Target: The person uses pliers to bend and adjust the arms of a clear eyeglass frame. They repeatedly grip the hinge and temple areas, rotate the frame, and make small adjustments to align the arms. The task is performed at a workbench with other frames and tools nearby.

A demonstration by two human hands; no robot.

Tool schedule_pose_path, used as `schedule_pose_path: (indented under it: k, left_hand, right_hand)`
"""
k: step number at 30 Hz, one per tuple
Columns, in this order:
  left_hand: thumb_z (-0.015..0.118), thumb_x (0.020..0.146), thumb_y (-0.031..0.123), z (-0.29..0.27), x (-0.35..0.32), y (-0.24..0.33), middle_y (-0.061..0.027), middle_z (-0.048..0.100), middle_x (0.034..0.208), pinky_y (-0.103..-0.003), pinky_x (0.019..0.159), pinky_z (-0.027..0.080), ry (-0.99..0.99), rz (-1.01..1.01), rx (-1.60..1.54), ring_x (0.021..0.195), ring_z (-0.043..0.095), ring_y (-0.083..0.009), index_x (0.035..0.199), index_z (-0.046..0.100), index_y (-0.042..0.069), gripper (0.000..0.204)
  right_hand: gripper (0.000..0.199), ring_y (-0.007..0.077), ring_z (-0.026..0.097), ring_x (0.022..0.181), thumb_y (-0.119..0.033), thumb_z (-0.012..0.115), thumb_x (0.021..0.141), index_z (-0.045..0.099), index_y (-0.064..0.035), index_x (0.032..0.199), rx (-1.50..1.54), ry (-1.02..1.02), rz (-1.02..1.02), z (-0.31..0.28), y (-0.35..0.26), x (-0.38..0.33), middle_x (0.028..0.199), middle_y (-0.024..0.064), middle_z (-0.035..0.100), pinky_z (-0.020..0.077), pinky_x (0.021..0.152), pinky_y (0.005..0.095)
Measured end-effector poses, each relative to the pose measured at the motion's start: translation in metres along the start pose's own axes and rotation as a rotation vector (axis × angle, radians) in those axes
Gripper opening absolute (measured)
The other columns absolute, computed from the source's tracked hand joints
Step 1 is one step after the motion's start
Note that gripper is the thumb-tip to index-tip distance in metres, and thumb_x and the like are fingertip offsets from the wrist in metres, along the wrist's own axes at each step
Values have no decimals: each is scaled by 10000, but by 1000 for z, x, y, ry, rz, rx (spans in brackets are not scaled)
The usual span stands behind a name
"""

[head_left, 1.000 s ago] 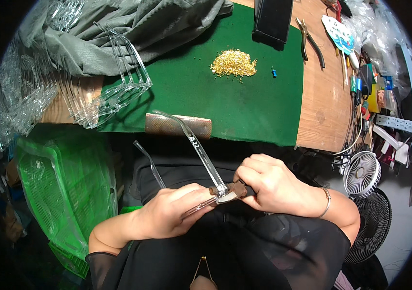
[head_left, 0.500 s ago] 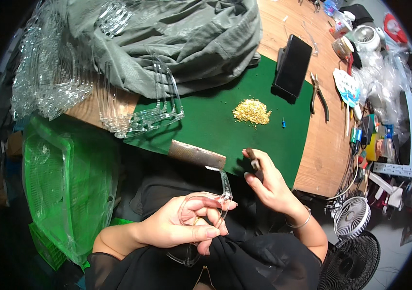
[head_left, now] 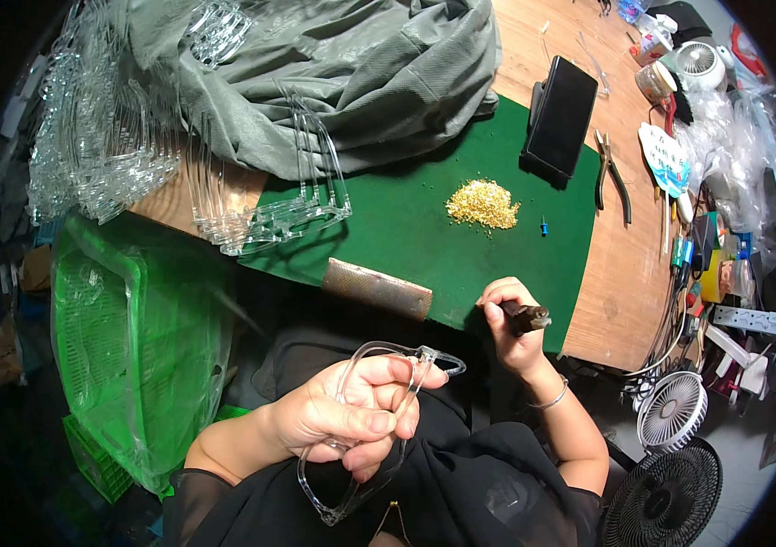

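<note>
My left hand (head_left: pixel 356 415), closed, holds a clear plastic eyeglass frame (head_left: pixel 308 490) over my lap. One rim hangs below the fingers; the other rises above them, with a hinge corner (head_left: pixel 426 354) and part of a temple. My right hand (head_left: pixel 517 342) is wrapped round a dark hand tool (head_left: pixel 524 317) with a metal end, probably pliers, by the table's front edge. Between the hands and the mat lies a perforated metal strip (head_left: pixel 377 289) along that edge. A heap of tiny gold-coloured pieces (head_left: pixel 482 204) sits on the green mat (head_left: pixel 388 219).
Several clear eyeglass frames (head_left: pixel 287 223) stand at left by a grey cloth (head_left: pixel 351 91). A black phone (head_left: pixel 563 118), pliers (head_left: pixel 608 178) and a blue pin (head_left: pixel 544 226) lie at right. Green baskets (head_left: pixel 137 337) stand at left; fans (head_left: pixel 670 410) at lower right.
My left hand has turned the eyeglass frame, so the temple no longer points up toward the table. My right hand has rotated its tool, whose metal end now points right.
</note>
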State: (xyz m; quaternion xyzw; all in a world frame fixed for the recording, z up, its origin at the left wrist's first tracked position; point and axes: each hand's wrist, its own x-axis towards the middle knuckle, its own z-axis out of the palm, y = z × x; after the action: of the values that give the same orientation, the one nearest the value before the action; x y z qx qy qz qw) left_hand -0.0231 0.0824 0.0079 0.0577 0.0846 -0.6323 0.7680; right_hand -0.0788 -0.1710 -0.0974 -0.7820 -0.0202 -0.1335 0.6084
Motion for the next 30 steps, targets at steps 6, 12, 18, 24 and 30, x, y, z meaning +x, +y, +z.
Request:
schedule_pose_path:
  k: [6,12,18,24,30]
  left_hand:
    - [566,840,-32,10,2,-9,-126,584,985,-218,642,491,237,141,660,682,598,-130,1269,396,-7,462]
    - [545,848,-42,-1,-4,-19,-145,584,1005,-210,635,510,339,198,1114,736,612,-115,1183,471,-52,343]
    - [556,828,-61,-7,-2,-23,-121,605,913,-224,601,506,293,274,1319,676,622,-120,1106,529,-52,280]
    - [623,745,-86,-9,-2,-23,-134,606,836,-263,569,505,257,396,1673,636,627,-205,1016,561,-30,283]
    - [651,684,-90,-12,1,-19,-151,607,832,-302,568,505,138,577,1915,685,620,-273,992,558,-43,325]
  right_hand:
    - [205,239,529,668,64,586,659,527,-26,833,-203,-178,32,-1,-40,7,748,103,531,432,607,301]
    - [320,296,503,799,1,610,620,498,-16,919,-472,-519,-13,-5,-101,3,842,118,489,411,741,367]
    - [359,308,508,924,-19,627,649,499,2,985,-472,-585,49,-5,-108,1,923,135,502,404,866,445]
    - [358,315,496,1041,-19,603,682,495,10,1022,-530,-646,44,-3,-119,8,1010,152,512,353,955,555]
    - [321,311,501,1037,-23,590,686,503,5,993,-624,-624,-63,-1,-118,6,1024,156,526,375,936,544]
